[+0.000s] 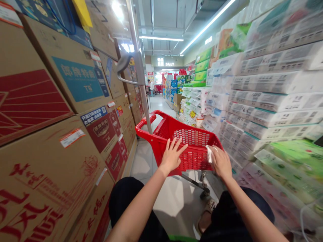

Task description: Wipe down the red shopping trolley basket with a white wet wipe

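Observation:
In front of me stands a red plastic shopping cart with perforated basket walls, turned sideways in the aisle. My left hand is spread with its fingers apart against the near side of the basket. Near the basket's right corner, my right hand has its fingers bent around a white tissue or cloth that meets the red rim. A metal pole with a grey curved handle rises at the cart's left end. Its caster wheel shows beneath the basket.
Cardboard cartons are stacked high along the left. On the right rise piles of plastic-wrapped tissue packs, with green packs lower down. The tiled floor runs on between them towards a person far off.

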Demonstrator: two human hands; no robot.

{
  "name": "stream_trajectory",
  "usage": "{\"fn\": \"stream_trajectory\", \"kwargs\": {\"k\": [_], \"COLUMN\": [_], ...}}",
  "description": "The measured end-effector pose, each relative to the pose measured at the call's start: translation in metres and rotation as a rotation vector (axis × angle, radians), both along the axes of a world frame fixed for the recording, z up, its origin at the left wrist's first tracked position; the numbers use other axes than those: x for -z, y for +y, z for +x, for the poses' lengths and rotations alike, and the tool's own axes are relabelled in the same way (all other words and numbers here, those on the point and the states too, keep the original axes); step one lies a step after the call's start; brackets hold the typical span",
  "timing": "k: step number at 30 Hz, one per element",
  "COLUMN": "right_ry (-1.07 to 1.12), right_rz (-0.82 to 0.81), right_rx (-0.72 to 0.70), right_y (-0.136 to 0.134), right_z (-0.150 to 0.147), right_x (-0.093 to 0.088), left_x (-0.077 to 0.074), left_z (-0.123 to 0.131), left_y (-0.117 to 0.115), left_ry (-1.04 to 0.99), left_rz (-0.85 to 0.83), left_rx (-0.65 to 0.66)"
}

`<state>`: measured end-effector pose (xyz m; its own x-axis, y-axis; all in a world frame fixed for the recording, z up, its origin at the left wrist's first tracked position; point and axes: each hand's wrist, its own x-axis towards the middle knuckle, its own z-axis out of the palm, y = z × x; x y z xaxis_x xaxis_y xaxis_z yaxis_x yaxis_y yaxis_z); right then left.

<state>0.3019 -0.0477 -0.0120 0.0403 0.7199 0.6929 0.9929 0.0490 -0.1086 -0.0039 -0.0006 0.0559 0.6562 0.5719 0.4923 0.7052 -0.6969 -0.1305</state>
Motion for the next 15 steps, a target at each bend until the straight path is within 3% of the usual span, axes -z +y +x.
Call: {"fn": "stream_trajectory", "kwargs": {"k": [3,6,10,12,15], "right_ry": [0.04,0.004,-0.056,-0.061,-0.069], "right_rz": [0.026,0.047,0.045,0.039,0.018], "right_rx": [0.055,0.054,-0.052,-0.103,-0.126], "right_y": [0.008,0.018,0.027,0.027,0.019], "right_z": [-0.007,-0.049,-0.108,-0.114,-0.09], "right_x": [0.0,-0.007,-0.019,-0.023,-0.023], "left_x": [-0.001,0.001,0.002,0.003,0.003], "left_z": [0.007,0.021,0.032,0.032,0.029], "left_y": [-0.002,-0.006,-0.01,-0.011,-0.011], "left_ry": [-0.019,-0.035,-0.028,-0.027,-0.013], "left_rz": [-0.002,-0.009,0.004,0.01,0.013], "left_rx": [-0.036,-0.048,-0.059,-0.068,-0.055]}}
